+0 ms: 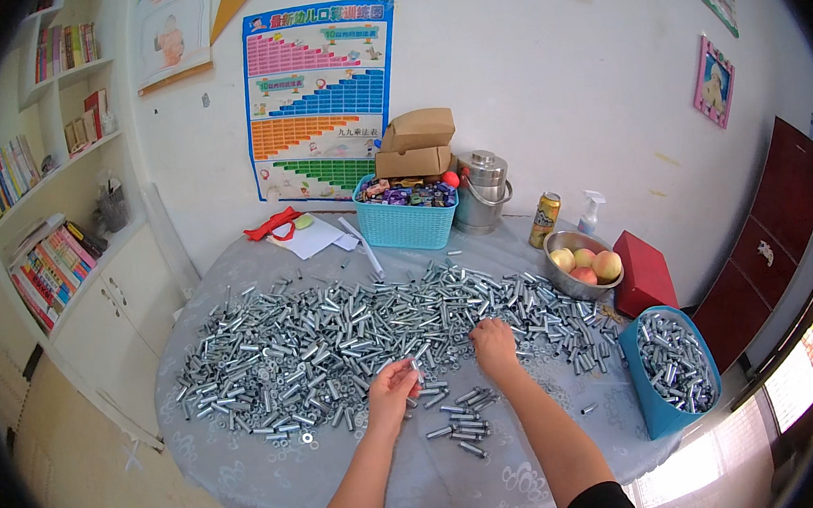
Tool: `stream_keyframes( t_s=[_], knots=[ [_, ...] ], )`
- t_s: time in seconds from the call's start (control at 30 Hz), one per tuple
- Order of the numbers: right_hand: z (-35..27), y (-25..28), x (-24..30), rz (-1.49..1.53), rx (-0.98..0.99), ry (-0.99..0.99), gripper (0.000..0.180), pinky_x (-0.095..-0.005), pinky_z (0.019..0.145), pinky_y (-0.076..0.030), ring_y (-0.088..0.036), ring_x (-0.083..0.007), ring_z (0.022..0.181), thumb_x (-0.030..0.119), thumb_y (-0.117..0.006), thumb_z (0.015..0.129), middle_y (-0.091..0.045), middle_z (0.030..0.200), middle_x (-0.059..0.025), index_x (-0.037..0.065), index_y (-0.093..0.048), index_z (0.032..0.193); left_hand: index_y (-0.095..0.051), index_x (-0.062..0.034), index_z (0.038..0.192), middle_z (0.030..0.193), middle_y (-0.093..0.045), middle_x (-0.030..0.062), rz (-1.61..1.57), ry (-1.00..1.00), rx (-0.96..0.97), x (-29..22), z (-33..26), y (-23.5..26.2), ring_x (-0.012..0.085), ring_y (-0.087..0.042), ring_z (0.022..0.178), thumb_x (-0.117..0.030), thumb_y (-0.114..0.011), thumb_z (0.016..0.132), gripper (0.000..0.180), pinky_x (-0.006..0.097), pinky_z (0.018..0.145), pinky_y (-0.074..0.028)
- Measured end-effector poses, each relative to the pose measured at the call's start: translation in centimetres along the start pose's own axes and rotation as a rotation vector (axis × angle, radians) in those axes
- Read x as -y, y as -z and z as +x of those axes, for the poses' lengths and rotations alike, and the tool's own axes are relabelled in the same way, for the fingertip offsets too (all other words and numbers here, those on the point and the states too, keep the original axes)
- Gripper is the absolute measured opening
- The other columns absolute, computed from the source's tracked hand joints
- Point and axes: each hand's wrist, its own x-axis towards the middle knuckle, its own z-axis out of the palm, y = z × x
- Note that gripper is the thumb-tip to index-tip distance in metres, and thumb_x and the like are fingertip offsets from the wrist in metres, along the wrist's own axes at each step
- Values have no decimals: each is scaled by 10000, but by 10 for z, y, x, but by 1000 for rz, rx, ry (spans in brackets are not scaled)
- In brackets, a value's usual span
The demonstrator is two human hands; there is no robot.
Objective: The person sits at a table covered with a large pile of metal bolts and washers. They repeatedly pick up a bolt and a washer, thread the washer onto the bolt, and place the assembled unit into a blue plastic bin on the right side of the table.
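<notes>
A wide heap of small silver metal bolts and washers [336, 331] covers the middle of a round table with a grey patterned cloth [251, 467]. My left hand [391, 387] is at the heap's near edge, palm up, fingers curled on a silver bolt [415, 366]. My right hand [495, 346] lies palm down on the heap, fingers among the pieces; what it pinches is hidden. A small cluster of bolts [463, 421] lies apart on the cloth, just in front of both hands.
A blue bin [672, 372] full of metal pieces stands at the right edge. A metal bowl of peaches [584, 267], a red box [645, 271], a can [545, 219], a spray bottle, a steel pail [484, 191] and a teal basket [406, 218] under cardboard boxes line the back. Shelves stand left.
</notes>
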Motion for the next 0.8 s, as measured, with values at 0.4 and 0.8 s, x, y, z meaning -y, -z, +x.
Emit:
stream_keyframes(
  t_s=[0.4,0.8],
  knots=[
    [-9,7,-2,134,-108,98,88,-366,740,-399,-528,-229,834,153,-621,703,-573,804,-32,117,-603,782,-506,-32,1057,936,-629,68,-152,105,79,3,-1,2,76,-541,707,-87,-568,844,229,194,587,-429],
    [4,7,1,-31,48,12,62,-357,747,-400,-540,-216,827,167,-624,714,-590,776,-32,121,-635,753,-512,-34,1084,930,-629,70,-186,140,90,0,-2,1,83,-550,705,-81,-582,832,266,202,599,-446]
  ],
)
